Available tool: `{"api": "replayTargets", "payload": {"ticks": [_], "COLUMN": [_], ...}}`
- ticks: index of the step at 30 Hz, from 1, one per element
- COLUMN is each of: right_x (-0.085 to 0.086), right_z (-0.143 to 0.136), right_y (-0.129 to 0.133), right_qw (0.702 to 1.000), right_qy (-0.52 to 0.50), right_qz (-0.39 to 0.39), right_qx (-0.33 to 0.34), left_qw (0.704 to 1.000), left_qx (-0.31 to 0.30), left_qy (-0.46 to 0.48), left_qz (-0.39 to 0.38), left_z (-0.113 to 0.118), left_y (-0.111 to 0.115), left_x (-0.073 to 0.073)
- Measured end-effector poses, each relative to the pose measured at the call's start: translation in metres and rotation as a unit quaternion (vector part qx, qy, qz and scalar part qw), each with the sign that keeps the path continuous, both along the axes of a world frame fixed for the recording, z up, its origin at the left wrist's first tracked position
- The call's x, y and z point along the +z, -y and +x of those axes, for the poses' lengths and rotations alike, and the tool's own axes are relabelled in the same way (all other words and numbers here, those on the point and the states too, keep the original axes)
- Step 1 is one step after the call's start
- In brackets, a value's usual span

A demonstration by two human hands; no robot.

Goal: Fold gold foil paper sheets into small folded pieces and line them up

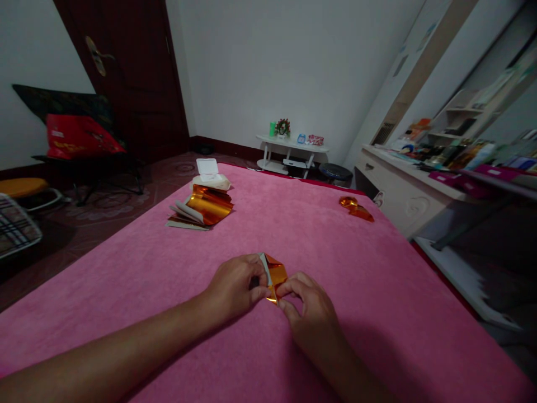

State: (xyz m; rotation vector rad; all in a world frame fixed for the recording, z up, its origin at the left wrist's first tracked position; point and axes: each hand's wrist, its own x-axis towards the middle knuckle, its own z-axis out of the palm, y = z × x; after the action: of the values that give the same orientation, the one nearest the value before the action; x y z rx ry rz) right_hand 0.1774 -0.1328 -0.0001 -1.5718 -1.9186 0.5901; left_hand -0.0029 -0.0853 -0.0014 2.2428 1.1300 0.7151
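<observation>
Between my two hands is a small folded piece of gold foil paper (277, 273), with shiny orange-gold faces and a pale grey backing along its left edge. My left hand (241, 282) pinches its left side and lower corner between thumb and fingers. On the other side, the thumb and index finger of my right hand (308, 305) close on the lower right edge. Both hands rest low over the pink cloth (168, 285). My fingers cover part of the folds.
A loose stack of gold foil sheets (212, 206) lies at the far left, before an open white wipes pack (212, 178). Folded gold pieces (356, 209) sit at the far right. Beyond stand a small white table (291, 144) and a cluttered dresser (403, 190).
</observation>
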Motion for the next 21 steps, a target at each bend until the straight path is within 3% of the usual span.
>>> {"api": "replayTargets", "payload": {"ticks": [5, 15, 21], "right_x": [0.0008, 0.0016, 0.0018], "right_z": [0.0002, 0.0007, -0.0002], "right_y": [-0.0001, -0.0003, 0.0007], "right_qw": [1.0, 1.0, 1.0], "right_qy": [0.011, 0.025, 0.024], "right_qz": [0.0, -0.005, 0.009], "right_qx": [0.003, 0.005, 0.001], "left_qw": [0.999, 0.998, 0.998], "left_qx": [0.045, -0.035, -0.039], "left_qy": [-0.01, 0.012, 0.001], "left_qz": [-0.001, 0.053, 0.056], "left_z": [0.0006, 0.002, 0.0034], "left_y": [-0.0005, 0.0017, 0.0011], "left_x": [-0.0004, -0.006, -0.0041]}}
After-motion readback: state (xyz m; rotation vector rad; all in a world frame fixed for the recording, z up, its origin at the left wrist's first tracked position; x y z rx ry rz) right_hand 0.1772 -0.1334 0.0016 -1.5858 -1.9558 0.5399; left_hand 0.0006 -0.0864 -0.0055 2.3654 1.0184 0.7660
